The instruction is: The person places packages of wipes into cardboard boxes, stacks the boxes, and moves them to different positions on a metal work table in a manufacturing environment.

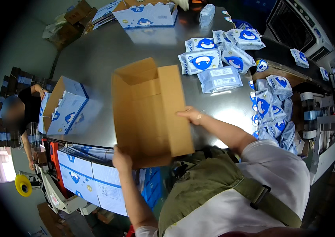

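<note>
An open cardboard box, plain brown inside, is tilted over the near edge of the metal table, its opening facing me and one flap folded out on the right. My left hand is closed on its near left corner. At the right, my right hand grips the edge of the flap. Its inside shows no contents. Right of the box lies a group of white and blue soft packs of wipes, one of them face down.
A filled blue and white carton stands at left beside a co-worker; another carton is at the far edge. More packs fill a bin at right, beside a conveyor. Flattened cartons are stacked below the table.
</note>
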A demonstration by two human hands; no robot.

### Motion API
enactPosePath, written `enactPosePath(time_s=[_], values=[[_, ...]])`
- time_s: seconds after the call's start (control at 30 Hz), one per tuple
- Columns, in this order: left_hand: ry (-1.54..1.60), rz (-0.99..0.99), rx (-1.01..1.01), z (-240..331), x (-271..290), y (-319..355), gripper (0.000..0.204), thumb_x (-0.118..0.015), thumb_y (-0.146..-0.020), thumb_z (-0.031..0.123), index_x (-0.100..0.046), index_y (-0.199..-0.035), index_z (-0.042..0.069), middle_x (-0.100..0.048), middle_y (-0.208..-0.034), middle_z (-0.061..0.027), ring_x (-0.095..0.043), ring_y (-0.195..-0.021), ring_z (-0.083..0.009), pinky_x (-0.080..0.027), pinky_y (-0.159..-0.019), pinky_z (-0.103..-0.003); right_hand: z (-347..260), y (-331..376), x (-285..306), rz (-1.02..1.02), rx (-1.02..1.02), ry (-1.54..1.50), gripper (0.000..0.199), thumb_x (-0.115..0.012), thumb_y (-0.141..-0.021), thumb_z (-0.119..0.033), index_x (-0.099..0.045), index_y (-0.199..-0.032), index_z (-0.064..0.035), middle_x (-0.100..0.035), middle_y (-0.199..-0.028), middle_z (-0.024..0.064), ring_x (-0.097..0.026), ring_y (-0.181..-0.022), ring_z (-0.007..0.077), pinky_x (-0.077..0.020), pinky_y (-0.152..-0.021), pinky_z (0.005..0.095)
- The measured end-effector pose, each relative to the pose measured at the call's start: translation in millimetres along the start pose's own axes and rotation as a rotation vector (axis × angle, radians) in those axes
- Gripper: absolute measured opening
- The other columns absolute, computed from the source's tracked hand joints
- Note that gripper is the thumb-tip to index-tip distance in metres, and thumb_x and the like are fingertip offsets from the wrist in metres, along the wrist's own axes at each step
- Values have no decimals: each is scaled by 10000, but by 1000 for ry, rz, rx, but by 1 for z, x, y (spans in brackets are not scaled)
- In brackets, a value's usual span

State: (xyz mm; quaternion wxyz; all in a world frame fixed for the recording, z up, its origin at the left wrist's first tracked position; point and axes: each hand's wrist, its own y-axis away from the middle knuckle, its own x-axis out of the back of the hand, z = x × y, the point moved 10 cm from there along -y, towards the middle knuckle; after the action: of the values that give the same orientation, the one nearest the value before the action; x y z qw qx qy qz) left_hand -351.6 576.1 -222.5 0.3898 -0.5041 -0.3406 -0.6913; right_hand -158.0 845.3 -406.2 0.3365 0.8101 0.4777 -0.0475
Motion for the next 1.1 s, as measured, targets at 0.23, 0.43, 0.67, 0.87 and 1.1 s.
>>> enactPosePath(time_s=[0.23,0.43,0.67,0.87,1.1], values=[[-131,87,70,-7,16,-33,202,-496,-831,83,-498,-1033,67,-639,-836,-183,-604,-798,-396,-465,-672,-477,-195,-36,17,338,509,1185,508,-596,-772,-492,-619,-1041,-62,-615,-1044,173,-560,-1010,354,-448,-852,405],[-207,121,38,9,16,-43,244,-514,-802,60,-497,-1045,49,-630,-811,-205,-608,-781,-391,-481,-670,-468,-251,-62,110,628,293,1692,596,-418,-820,-616,-546,-1230,-202,-550,-1211,98,-428,-1201,263,-131,-1042,589],[-188,32,62,8,11,-43,241,-520,-822,81,-475,-1057,58,-628,-807,-208,-604,-778,-398,-472,-678,-470,-140,29,-12,-143,797,1465,327,-799,-552,-159,-592,-804,-145,-557,-988,38,-485,-1118,231,-163,-1068,548],[-204,65,16,11,14,-41,233,-498,-827,84,-470,-1057,59,-635,-822,-195,-602,-806,-400,-472,-691,-468,-95,71,55,833,314,1248,1116,-805,-461,-275,-221,-1406,-160,-296,-1331,257,-314,-1222,430,-241,-1033,508],[-137,88,-84,23,14,-42,228,-473,-816,66,-477,-1044,62,-641,-837,-185,-605,-797,-402,-476,-678,-470,-55,86,113,507,293,233,1037,-807,-525,-197,-264,-1392,-26,-466,-1279,187,-488,-1146,271,-403,-938,325]])
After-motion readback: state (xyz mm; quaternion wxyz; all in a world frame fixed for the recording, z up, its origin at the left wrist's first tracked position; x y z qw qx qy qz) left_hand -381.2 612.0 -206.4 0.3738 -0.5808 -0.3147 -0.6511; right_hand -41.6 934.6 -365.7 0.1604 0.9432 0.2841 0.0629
